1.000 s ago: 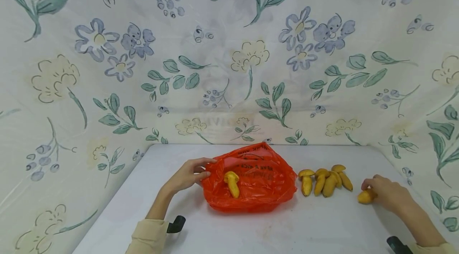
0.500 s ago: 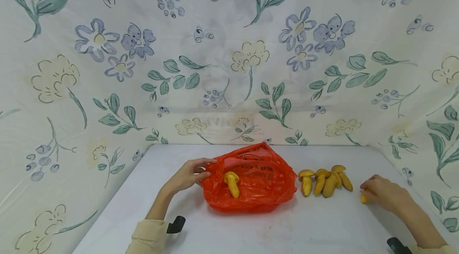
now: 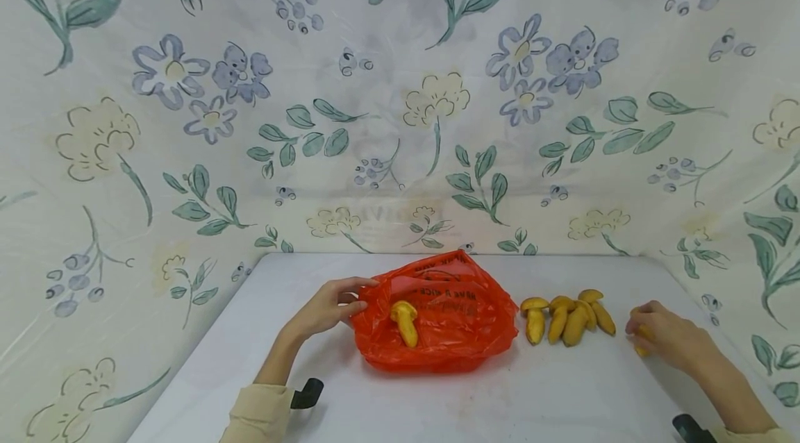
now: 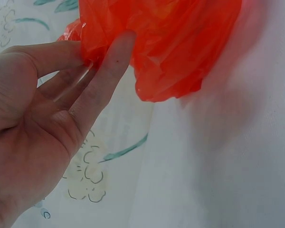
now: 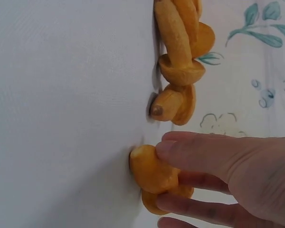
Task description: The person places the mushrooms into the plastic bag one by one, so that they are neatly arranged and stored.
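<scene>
A red plastic bag (image 3: 437,353) with dark printing lies with its mouth towards me. Its left edge is pinched by my left hand (image 3: 330,305); in the left wrist view the thumb and fingers of the left hand (image 4: 52,109) meet on the red film. One yellow mushroom (image 3: 406,325) is in the bag's mouth. At the right, my right hand (image 3: 671,337) grips another yellow mushroom (image 5: 152,171), thumb on one side and fingers on the other. From the head that mushroom is largely hidden behind the fingers.
Several more yellow mushrooms (image 3: 571,325) lie in a row between the bag and my right hand. They rest on a white table (image 3: 475,408). Behind it hangs a floral-patterned cloth (image 3: 400,151). Dark wrist cameras (image 3: 307,393) show near both sleeves.
The mushroom in my right hand has turned, and less of it shows beyond the fingers. My left hand and the bag have stayed in place.
</scene>
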`<state>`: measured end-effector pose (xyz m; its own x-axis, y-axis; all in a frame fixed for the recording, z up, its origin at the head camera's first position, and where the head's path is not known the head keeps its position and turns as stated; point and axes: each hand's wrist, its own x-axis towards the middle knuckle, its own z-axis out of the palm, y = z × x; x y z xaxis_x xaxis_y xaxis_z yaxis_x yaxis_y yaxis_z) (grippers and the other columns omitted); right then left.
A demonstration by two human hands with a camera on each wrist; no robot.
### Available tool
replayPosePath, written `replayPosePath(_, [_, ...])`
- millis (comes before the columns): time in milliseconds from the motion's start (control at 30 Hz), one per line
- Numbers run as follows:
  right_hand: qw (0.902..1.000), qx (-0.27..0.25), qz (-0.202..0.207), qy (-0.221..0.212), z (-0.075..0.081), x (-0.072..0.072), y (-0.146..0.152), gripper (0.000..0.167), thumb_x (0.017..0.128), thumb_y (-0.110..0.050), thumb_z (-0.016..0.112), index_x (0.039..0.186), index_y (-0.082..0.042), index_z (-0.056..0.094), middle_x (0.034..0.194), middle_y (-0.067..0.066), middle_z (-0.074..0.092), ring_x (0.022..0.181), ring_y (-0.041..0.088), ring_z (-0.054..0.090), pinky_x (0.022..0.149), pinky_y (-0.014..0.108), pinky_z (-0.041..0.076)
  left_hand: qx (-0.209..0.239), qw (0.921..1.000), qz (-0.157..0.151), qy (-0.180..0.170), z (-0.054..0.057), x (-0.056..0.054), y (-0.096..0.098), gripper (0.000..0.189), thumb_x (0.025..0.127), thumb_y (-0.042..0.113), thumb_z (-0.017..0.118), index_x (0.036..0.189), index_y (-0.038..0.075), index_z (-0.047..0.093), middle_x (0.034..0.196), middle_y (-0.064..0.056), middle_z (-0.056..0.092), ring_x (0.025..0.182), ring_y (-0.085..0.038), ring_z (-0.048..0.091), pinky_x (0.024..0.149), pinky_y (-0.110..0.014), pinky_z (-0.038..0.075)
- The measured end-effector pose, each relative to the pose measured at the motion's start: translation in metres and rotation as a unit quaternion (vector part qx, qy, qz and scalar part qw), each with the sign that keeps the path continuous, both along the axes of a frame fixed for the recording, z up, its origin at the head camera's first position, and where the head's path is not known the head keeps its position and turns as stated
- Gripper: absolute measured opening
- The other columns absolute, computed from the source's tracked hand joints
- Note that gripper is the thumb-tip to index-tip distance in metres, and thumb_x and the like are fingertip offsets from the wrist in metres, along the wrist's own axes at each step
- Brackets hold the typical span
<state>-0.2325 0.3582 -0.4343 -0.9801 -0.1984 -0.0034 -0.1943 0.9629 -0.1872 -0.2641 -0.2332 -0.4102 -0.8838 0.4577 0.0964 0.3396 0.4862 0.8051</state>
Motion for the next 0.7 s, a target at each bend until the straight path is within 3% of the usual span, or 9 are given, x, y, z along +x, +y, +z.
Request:
replayPosePath(200, [0.9995, -0.022, -0.025, -0.002, 0.0003, 0.0023, 0.0002, 0.041, 0.081, -0.017, 0.077, 0.117, -0.006, 0.06, 0.105, 0.026, 0.053, 0.069, 0.021, 0.052, 0.056, 0.034, 0.051, -0.002, 1.0, 0.001, 0.001, -0.0021, 0.0005, -0.0002, 0.038, 0.095, 0.011, 0.062, 0.133, 0.017, 0.059, 0.126, -0.017, 0.063, 0.1, -0.027, 0.068, 0.069, -0.031, 0.061])
replayPosePath(367, [0.9974, -0.044, -0.055, -0.012, 0.0013, 0.003, 0.0039, 0.064, 0.081, -0.027, 0.077, 0.128, 0.004, 0.048, 0.103, 0.032, 0.058, 0.075, 0.029, 0.057, 0.058, 0.04, 0.051, 0.0, 1.0, -0.002, 0.002, -0.0019, 0.0011, -0.0002, 0.038, 0.096, 0.011, 0.062, 0.133, 0.017, 0.059, 0.126, -0.017, 0.063, 0.101, -0.028, 0.068, 0.069, -0.031, 0.061])
replayPosePath(500, [0.9932, -0.073, -0.078, -0.045, 0.0023, 0.0027, 0.0061, 0.083, 0.082, -0.037, 0.076, 0.137, 0.008, 0.034, 0.103, 0.035, 0.06, 0.074, 0.027, 0.058, 0.058, 0.038, 0.049, 0.001, 1.0, -0.001, 0.002, -0.0011, 0.0012, 0.0001, 0.038, 0.096, 0.011, 0.062, 0.133, 0.017, 0.059, 0.125, -0.017, 0.064, 0.101, -0.028, 0.068, 0.069, -0.031, 0.061])
replayPosePath(700, [0.9824, -0.112, -0.121, -0.088, 0.003, -0.0002, 0.0068, 0.098, 0.082, -0.045, 0.075, 0.142, 0.01, 0.021, 0.092, 0.025, 0.058, 0.064, 0.02, 0.055, 0.055, 0.031, 0.046, -0.001, 1.0, 0.004, 0.002, -0.0002, 0.0, 0.0005, 0.039, 0.095, 0.011, 0.062, 0.133, 0.017, 0.059, 0.126, -0.017, 0.064, 0.099, -0.027, 0.069, 0.068, -0.032, 0.062])
